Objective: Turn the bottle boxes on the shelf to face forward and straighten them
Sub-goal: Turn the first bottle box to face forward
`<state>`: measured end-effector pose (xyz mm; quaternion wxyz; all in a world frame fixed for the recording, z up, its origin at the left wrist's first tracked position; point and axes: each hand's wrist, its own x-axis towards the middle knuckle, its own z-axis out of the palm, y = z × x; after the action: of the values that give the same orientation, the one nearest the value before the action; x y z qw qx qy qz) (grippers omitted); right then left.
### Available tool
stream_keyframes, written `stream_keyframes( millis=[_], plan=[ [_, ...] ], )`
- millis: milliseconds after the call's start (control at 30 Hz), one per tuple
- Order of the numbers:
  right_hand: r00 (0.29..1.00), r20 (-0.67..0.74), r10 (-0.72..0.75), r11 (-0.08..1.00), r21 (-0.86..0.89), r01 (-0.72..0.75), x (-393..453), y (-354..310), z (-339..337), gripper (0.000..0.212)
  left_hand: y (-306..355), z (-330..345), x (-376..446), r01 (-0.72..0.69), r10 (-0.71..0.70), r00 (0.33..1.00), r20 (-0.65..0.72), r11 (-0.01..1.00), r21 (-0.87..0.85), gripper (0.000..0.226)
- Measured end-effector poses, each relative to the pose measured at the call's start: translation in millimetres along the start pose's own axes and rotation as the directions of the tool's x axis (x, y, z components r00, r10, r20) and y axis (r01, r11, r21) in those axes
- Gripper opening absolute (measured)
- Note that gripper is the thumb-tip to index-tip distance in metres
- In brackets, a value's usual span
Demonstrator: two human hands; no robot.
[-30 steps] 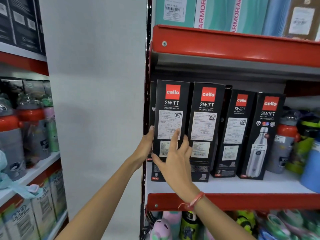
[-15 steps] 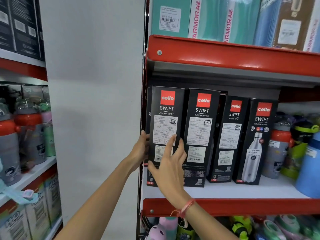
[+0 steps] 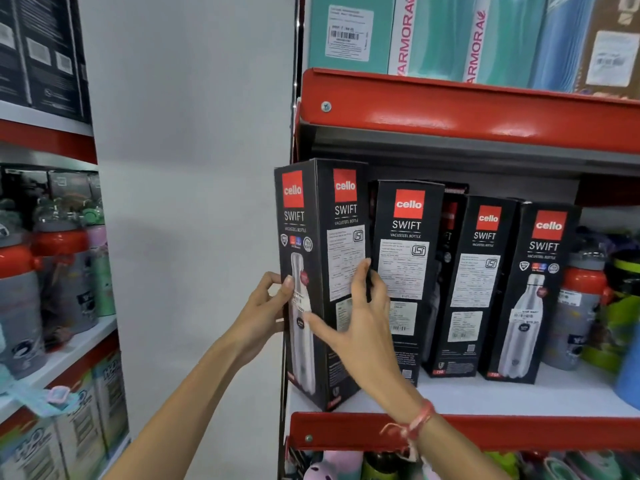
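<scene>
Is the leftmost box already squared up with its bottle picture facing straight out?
No: the leftmost box sits corner-out between the left hand and right hand, showing both bottle and label faces.

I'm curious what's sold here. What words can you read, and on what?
"cello", "SWIFT", "VACUSTEEL BOTTLE": held box and the three black boxes beside it.
"ARMORA", first letter cut off: teal boxes on the upper shelf.
White data labels, price stickers, barcodes: too small to read.
</scene>
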<state>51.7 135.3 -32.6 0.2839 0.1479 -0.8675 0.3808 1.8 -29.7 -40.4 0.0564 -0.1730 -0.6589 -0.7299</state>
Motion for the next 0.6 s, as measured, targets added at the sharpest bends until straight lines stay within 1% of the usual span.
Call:
stream_keyframes(
  millis=[100,200,300,367,467,533,600],
  plan=[
    [0.989,0.128,-0.067,0.991,0.121,0.052,8,2,-15,0.109,16,-2,-15,-0.062,0.064,0.997,-0.039,0.996,0.062,0.042],
    [0.962,0.243,-0.125,0.983,0.160,0.087,21,8,-25,0.102,25,1,-22,-0.129,0.139,0.989,-0.059,0.981,0.145,0.042],
    [0.938,0.311,-0.151,0.977,0.190,0.094,31,11,-28,0.099,25,6,-24,-0.197,0.215,0.976,-0.042,0.945,0.262,0.058],
    [0.942,0.309,-0.127,0.979,0.193,0.069,34,13,-26,0.100,21,9,-23,-0.227,0.256,0.966,-0.041,0.912,0.342,0.069],
    [0.968,0.241,-0.065,0.986,0.167,0.025,34,23,-18,0.103,13,21,-23,-0.225,0.290,0.953,-0.083,0.867,0.445,0.078],
    [0.980,0.196,-0.023,0.989,0.147,-0.006,33,32,-13,0.104,5,31,-21,-0.212,0.301,0.948,-0.107,0.844,0.493,0.079],
    [0.989,0.151,-0.013,0.994,0.110,-0.004,32,37,-9,0.104,-1,38,-19,-0.201,0.306,0.943,-0.128,0.835,0.512,0.077]
  ],
)
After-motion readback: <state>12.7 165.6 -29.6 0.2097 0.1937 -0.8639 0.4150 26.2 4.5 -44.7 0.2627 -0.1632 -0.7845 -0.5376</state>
